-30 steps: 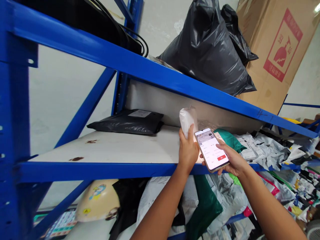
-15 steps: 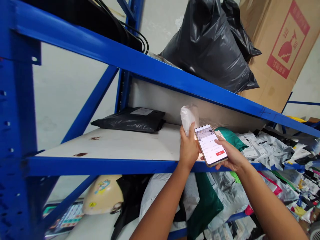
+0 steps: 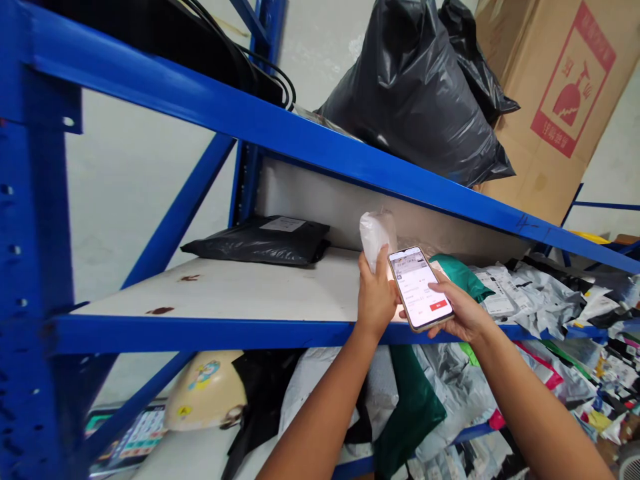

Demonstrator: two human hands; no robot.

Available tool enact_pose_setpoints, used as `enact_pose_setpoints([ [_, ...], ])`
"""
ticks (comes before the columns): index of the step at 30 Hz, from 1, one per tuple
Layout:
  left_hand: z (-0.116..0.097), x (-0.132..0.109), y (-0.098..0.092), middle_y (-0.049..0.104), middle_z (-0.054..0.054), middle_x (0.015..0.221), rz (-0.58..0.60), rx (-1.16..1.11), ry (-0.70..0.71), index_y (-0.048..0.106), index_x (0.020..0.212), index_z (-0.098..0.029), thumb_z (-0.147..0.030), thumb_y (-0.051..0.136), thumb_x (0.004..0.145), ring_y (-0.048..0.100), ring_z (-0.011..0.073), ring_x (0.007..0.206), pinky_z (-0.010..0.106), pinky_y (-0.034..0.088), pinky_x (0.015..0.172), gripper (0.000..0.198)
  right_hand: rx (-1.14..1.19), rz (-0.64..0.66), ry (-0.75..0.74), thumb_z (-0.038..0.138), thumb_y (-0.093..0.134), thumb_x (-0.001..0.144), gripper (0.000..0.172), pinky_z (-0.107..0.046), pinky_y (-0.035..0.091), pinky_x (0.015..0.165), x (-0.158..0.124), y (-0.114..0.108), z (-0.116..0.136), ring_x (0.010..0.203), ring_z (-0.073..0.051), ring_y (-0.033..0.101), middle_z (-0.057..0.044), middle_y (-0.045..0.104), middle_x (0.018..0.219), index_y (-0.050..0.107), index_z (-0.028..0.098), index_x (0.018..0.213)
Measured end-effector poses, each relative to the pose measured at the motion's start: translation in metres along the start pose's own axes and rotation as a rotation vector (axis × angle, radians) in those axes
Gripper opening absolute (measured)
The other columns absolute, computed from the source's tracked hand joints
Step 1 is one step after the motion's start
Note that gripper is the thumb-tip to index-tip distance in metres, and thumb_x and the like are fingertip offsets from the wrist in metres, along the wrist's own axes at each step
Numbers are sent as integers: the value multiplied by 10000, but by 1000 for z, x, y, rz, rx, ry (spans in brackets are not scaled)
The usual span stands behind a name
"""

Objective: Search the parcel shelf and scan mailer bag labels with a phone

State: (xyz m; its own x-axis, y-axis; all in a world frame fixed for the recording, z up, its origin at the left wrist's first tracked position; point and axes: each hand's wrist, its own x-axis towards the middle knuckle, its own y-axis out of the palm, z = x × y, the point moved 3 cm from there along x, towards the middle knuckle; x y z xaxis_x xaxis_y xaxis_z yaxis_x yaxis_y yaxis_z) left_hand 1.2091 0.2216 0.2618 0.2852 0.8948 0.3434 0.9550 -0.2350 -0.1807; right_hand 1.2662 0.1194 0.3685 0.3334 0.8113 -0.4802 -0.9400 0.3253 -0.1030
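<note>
My left hand (image 3: 375, 293) is closed round a whitish plastic-wrapped package (image 3: 376, 233), whose upper end sticks up above the fingers. Right beside it, my right hand (image 3: 460, 310) grips a smartphone (image 3: 420, 290) with the thumb over its lit screen. The screen shows a white page with a red button near the bottom; its text is too small to read. The phone hides the lower part of the package. Both hands are in front of the edge of the middle shelf (image 3: 280, 287). Behind the phone lies a green plastic mailer (image 3: 463, 277).
A black mailer (image 3: 265, 240) with a white label lies on the middle shelf. Blue beams (image 3: 210, 337) frame the rack. Large black bags (image 3: 415, 100) and a cardboard box (image 3: 565, 100) stand above. A cream helmet (image 3: 206, 393) and several parcels (image 3: 453, 380) fill the level below.
Both hands keep their hold on the package and the phone. The view has shifted very slightly, and the page on the phone screen looks almost the same.
</note>
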Motion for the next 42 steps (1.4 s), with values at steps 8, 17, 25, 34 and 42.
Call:
enact_pose_setpoints([
  [8, 3, 3, 3, 166, 181, 1455, -134, 217, 138, 252, 1472, -165, -95, 411, 760, 491, 318, 1206, 402, 491, 930, 733, 83, 133, -98, 175, 578, 569, 1011, -295, 513, 515, -25, -14, -15, 1018, -320, 593, -100, 483, 1259, 80, 442, 1409],
  [17, -15, -19, 20, 575, 59, 1195, -121, 377, 1036, 441, 1226, -103, -137, 558, 676, 590, 154, 1056, 240, 525, 900, 563, 399, 313, -245, 298, 502, 786, 931, -293, 526, 542, -99, -61, -40, 1043, -268, 593, -131, 429, 1315, -158, 466, 1420],
  [25, -20, -25, 17, 531, 76, 1267, 13, 357, 1143, 461, 1248, -66, -135, 489, 709, 531, 171, 1151, 277, 507, 938, 544, 366, -29, -125, 549, 550, 765, 882, -306, 447, 401, -83, -46, -11, 870, -268, 628, -193, 388, 1361, 95, 334, 1489],
  [34, -14, -24, 24, 645, 42, 985, -23, 314, 1159, 669, 984, -153, -211, 518, 757, 626, 193, 893, 321, 549, 745, 279, 55, 124, 159, 535, 168, 944, 664, -247, 400, 359, 18, -8, 34, 614, -208, 611, -169, 613, 959, 386, 98, 1393],
  [42, -19, -26, 18, 616, 78, 826, -104, 303, 1150, 562, 1106, -114, -174, 452, 733, 601, 216, 664, 355, 510, 547, 394, -58, 223, 165, 593, 158, 927, 691, -240, 398, 365, 46, -13, 36, 711, -223, 634, -163, 606, 998, 423, 103, 1335],
])
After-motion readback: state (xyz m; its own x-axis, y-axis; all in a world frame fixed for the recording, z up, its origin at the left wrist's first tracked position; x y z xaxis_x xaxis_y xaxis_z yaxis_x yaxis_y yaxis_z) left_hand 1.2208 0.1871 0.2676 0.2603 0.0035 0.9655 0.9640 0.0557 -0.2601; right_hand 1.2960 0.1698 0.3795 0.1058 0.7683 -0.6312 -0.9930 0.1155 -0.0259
